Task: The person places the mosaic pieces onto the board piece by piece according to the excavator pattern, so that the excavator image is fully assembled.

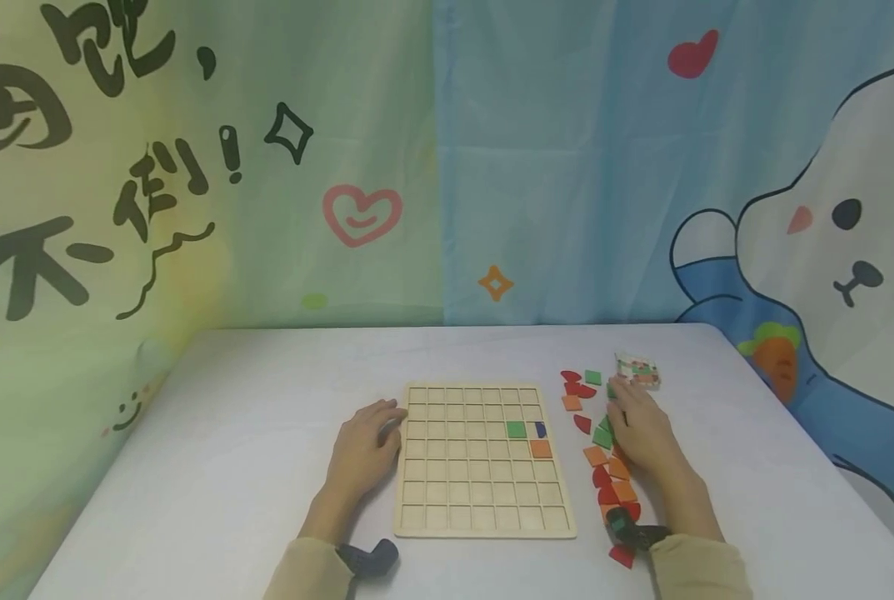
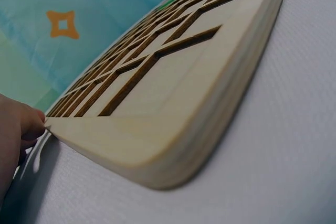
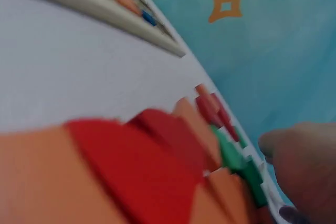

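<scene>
A pale wooden grid board (image 1: 484, 493) lies flat on the table. A green square (image 1: 516, 429), a small dark blue piece (image 1: 540, 429) and an orange square (image 1: 541, 449) sit in its cells near the right side. My left hand (image 1: 366, 446) rests at the board's left edge; in the left wrist view its fingertips meet the rim. My right hand (image 1: 644, 425) reaches over the loose pieces on the right, fingers fairly straight, with a green piece (image 1: 611, 390) at the fingertips. Red quarter-round pieces (image 3: 142, 177) loom large in the right wrist view. The right palm's underside is hidden.
Several loose orange, red and green pieces form a strip right of the board, including an orange square (image 1: 596, 456) and a green square (image 1: 593, 377). A small printed packet (image 1: 637, 370) lies behind the right hand. A printed curtain (image 1: 536, 208) hangs beyond the white table (image 1: 267, 400).
</scene>
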`<state>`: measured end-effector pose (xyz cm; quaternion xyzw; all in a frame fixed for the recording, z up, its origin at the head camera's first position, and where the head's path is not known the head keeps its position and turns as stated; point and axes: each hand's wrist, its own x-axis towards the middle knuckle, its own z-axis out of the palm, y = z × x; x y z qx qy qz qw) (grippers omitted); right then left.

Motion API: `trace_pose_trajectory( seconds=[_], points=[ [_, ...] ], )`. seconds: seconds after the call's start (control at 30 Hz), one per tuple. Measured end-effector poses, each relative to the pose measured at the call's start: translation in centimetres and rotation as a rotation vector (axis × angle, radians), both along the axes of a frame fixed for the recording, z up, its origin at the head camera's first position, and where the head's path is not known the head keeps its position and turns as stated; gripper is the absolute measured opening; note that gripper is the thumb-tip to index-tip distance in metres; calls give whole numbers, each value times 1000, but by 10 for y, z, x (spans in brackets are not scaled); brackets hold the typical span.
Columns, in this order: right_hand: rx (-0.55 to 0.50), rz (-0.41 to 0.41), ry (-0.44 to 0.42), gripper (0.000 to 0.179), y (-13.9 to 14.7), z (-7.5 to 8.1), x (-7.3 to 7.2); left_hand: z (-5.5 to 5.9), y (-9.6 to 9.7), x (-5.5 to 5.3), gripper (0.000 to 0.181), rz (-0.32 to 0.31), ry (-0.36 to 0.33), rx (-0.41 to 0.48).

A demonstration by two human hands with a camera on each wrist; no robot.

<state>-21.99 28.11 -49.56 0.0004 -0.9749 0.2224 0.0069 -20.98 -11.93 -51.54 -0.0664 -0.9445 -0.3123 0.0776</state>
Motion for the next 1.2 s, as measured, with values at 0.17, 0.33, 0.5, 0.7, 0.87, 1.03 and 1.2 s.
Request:
trace_pose_trajectory(
  seconds=[0.17, 0.33, 0.5, 0.7, 0.87, 1.03, 1.2],
  points=[
    [42, -10, -82, 54, -2, -6, 1, -1, -1, 1, 31, -5, -10, -2],
    [77, 24, -109, 53, -8, 1, 3, -1, -2, 0, 31, 1, -8, -8],
    [139, 119, -147, 51, -16, 14, 6, -1, -3, 0, 31, 4, -8, -10],
    [140, 212, -199, 50, -22, 25, 12, -1, -1, -1, 31, -3, -3, -2],
    [113, 223, -232, 55, -29, 32, 18, -1, 0, 0, 31, 0, 1, -9],
    [104, 208, -268, 62, -42, 40, 23, -1, -1, 0, 31, -5, 5, -6],
    [65, 233, -236, 55, -51, 41, 22, -1, -1, 0, 30, -9, 14, -8]
  ],
)
